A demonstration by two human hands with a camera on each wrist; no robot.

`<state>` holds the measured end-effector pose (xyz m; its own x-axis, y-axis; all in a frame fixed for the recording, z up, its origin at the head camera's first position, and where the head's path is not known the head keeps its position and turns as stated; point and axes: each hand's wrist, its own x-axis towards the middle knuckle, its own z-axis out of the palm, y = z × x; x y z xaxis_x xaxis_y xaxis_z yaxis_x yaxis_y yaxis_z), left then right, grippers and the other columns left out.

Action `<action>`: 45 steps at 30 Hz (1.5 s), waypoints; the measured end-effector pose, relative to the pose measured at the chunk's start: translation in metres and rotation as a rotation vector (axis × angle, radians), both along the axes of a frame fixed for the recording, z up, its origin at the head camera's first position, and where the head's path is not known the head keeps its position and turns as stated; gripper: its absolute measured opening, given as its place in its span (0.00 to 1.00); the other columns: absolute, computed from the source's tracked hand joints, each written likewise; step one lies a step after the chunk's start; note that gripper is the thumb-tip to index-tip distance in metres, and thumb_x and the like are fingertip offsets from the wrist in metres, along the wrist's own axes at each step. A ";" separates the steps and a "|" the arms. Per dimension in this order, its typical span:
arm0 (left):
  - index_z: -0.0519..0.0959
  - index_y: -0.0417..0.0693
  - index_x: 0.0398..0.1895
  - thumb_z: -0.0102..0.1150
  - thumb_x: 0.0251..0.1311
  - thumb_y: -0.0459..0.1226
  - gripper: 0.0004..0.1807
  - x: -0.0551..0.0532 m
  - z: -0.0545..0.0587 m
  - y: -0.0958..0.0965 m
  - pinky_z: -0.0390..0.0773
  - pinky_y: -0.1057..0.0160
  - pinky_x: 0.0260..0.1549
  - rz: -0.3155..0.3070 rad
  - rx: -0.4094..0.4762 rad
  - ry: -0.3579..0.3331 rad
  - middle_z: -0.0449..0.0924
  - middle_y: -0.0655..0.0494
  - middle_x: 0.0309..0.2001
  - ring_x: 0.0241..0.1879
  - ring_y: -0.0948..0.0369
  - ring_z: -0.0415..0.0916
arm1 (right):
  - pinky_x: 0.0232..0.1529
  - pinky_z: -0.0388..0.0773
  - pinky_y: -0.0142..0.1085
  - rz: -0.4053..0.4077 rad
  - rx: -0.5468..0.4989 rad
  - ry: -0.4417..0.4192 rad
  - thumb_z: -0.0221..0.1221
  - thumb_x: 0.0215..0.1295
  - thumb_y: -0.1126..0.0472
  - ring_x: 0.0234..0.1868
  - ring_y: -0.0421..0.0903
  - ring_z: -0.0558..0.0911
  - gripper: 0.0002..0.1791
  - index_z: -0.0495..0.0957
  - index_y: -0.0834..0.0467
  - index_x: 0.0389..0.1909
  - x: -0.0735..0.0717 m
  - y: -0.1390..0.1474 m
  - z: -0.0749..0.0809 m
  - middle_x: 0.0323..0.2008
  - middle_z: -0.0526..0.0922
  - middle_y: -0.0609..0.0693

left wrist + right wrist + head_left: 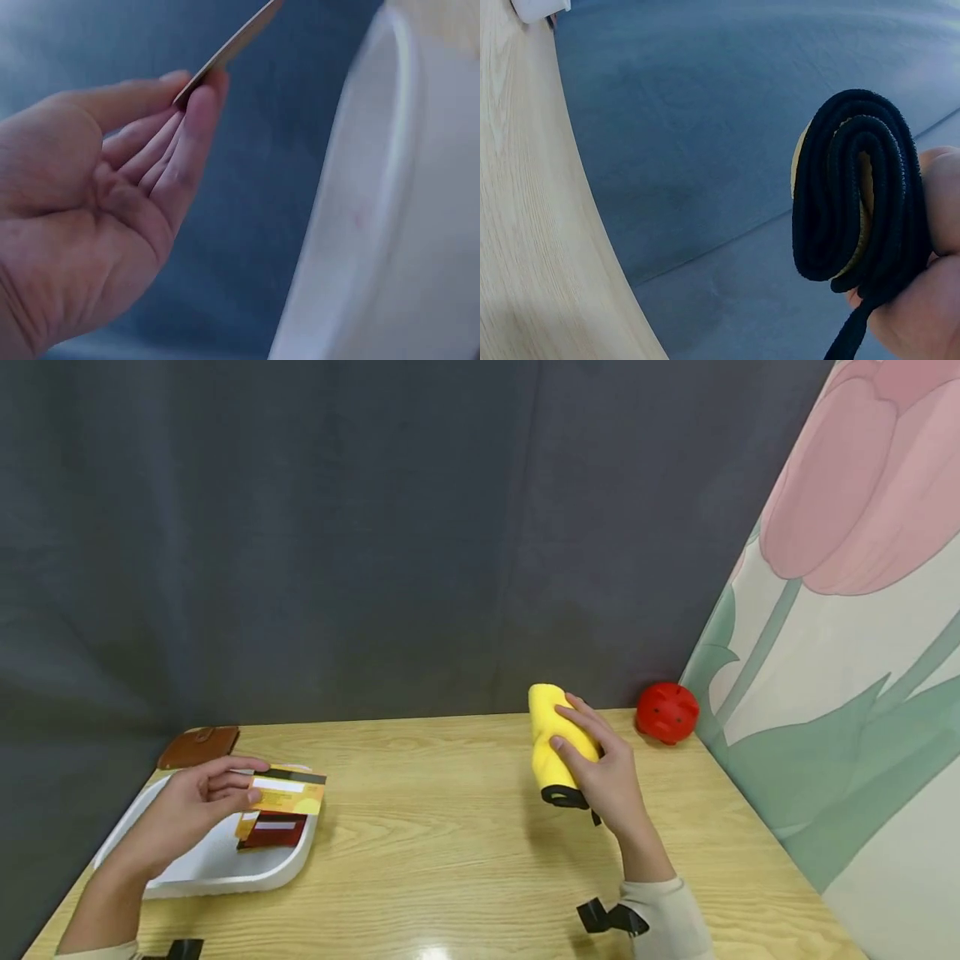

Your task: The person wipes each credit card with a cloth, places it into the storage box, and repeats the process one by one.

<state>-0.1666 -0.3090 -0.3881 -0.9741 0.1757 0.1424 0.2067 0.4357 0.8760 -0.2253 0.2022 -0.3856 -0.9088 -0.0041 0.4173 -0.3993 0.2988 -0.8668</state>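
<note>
Between thumb and fingers, my left hand pinches a yellow-orange bank card with a dark stripe, above the white tray. In the left wrist view the card shows nearly edge-on. Inside the tray lie a dark red card and, partly hidden behind it, an orange one. My right hand grips a rolled yellow cloth with black edging, held over the right part of the table. In the right wrist view the cloth's black rolled end faces the camera, with a black loop hanging down.
A brown leather wallet lies behind the tray at the table's back left. The red piggy bank stands at the back right corner, near the flower-patterned wall. A dark curtain borders the back of the wooden table.
</note>
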 end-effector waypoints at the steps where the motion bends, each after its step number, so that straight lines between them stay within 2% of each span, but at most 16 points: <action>1: 0.74 0.34 0.63 0.62 0.70 0.31 0.20 0.000 -0.004 -0.009 0.87 0.68 0.43 -0.018 0.007 -0.022 0.86 0.70 0.46 0.44 0.70 0.86 | 0.56 0.73 0.17 0.000 -0.001 -0.001 0.68 0.68 0.61 0.78 0.47 0.66 0.22 0.82 0.51 0.63 0.000 0.001 0.000 0.74 0.72 0.43; 5: 0.78 0.47 0.61 0.58 0.71 0.26 0.18 -0.001 -0.024 -0.044 0.88 0.66 0.43 -0.065 0.095 -0.108 0.88 0.67 0.46 0.44 0.67 0.87 | 0.57 0.73 0.17 0.005 0.005 -0.003 0.67 0.69 0.61 0.78 0.48 0.66 0.22 0.81 0.51 0.64 0.000 0.003 0.001 0.74 0.72 0.44; 8: 0.80 0.58 0.58 0.56 0.72 0.26 0.20 -0.005 -0.035 -0.063 0.88 0.66 0.44 -0.081 0.122 -0.173 0.88 0.69 0.46 0.44 0.67 0.88 | 0.56 0.73 0.17 0.004 0.008 -0.007 0.67 0.69 0.60 0.78 0.48 0.66 0.22 0.81 0.51 0.64 0.001 0.004 0.001 0.74 0.72 0.44; 13: 0.80 0.66 0.57 0.57 0.73 0.30 0.19 -0.018 -0.042 -0.079 0.88 0.64 0.46 -0.092 0.089 -0.277 0.86 0.75 0.47 0.45 0.67 0.87 | 0.56 0.73 0.17 -0.002 0.015 -0.003 0.67 0.69 0.61 0.78 0.48 0.66 0.22 0.81 0.51 0.64 0.003 0.007 0.000 0.74 0.72 0.44; 18: 0.80 0.68 0.56 0.59 0.72 0.32 0.19 -0.024 -0.043 -0.084 0.88 0.65 0.46 -0.098 0.079 -0.326 0.85 0.78 0.48 0.45 0.69 0.87 | 0.57 0.73 0.17 -0.001 0.025 0.000 0.67 0.69 0.60 0.78 0.48 0.66 0.22 0.81 0.50 0.64 0.002 0.008 -0.001 0.75 0.71 0.44; 21: 0.79 0.71 0.56 0.59 0.73 0.31 0.20 -0.025 -0.044 -0.086 0.87 0.67 0.45 -0.117 0.086 -0.332 0.86 0.76 0.47 0.45 0.71 0.86 | 0.58 0.73 0.18 -0.002 0.020 0.001 0.68 0.69 0.60 0.78 0.46 0.66 0.23 0.81 0.50 0.64 0.001 0.008 -0.001 0.74 0.72 0.42; 26: 0.75 0.78 0.61 0.55 0.74 0.29 0.27 -0.024 -0.049 -0.089 0.87 0.67 0.46 -0.193 0.117 -0.318 0.88 0.70 0.48 0.46 0.71 0.85 | 0.58 0.72 0.18 0.004 0.021 0.013 0.67 0.69 0.61 0.79 0.46 0.66 0.22 0.82 0.51 0.63 0.001 0.007 -0.001 0.74 0.72 0.43; 28: 0.73 0.79 0.62 0.55 0.74 0.29 0.29 -0.024 -0.050 -0.090 0.87 0.67 0.46 -0.205 0.112 -0.318 0.88 0.69 0.48 0.47 0.71 0.85 | 0.58 0.72 0.17 0.003 0.024 0.015 0.67 0.69 0.61 0.79 0.47 0.65 0.22 0.82 0.51 0.63 0.002 0.007 -0.001 0.74 0.72 0.44; 31: 0.73 0.80 0.61 0.55 0.74 0.30 0.28 -0.025 -0.051 -0.090 0.87 0.67 0.47 -0.208 0.104 -0.353 0.89 0.69 0.48 0.47 0.72 0.85 | 0.57 0.72 0.17 0.001 0.029 0.010 0.67 0.69 0.61 0.79 0.47 0.65 0.22 0.82 0.51 0.63 0.003 0.006 -0.001 0.74 0.72 0.45; 36: 0.77 0.78 0.59 0.53 0.75 0.30 0.26 -0.026 -0.052 -0.092 0.87 0.66 0.49 -0.264 0.172 -0.410 0.88 0.70 0.50 0.49 0.71 0.85 | 0.57 0.72 0.17 0.000 0.031 0.004 0.67 0.69 0.61 0.79 0.47 0.66 0.22 0.82 0.51 0.63 0.003 0.006 -0.002 0.74 0.73 0.44; 42: 0.77 0.74 0.61 0.51 0.75 0.26 0.28 -0.027 -0.054 -0.093 0.86 0.66 0.51 -0.339 0.252 -0.362 0.85 0.72 0.53 0.50 0.72 0.84 | 0.58 0.71 0.17 0.004 0.034 0.013 0.67 0.69 0.61 0.79 0.47 0.65 0.22 0.82 0.51 0.63 0.003 0.006 -0.002 0.74 0.73 0.45; 45: 0.77 0.71 0.62 0.51 0.74 0.25 0.28 -0.026 -0.054 -0.092 0.86 0.67 0.51 -0.336 0.260 -0.330 0.85 0.73 0.53 0.51 0.72 0.84 | 0.57 0.71 0.17 0.007 0.037 0.013 0.67 0.69 0.61 0.79 0.47 0.65 0.22 0.82 0.51 0.63 0.003 0.006 -0.002 0.74 0.73 0.45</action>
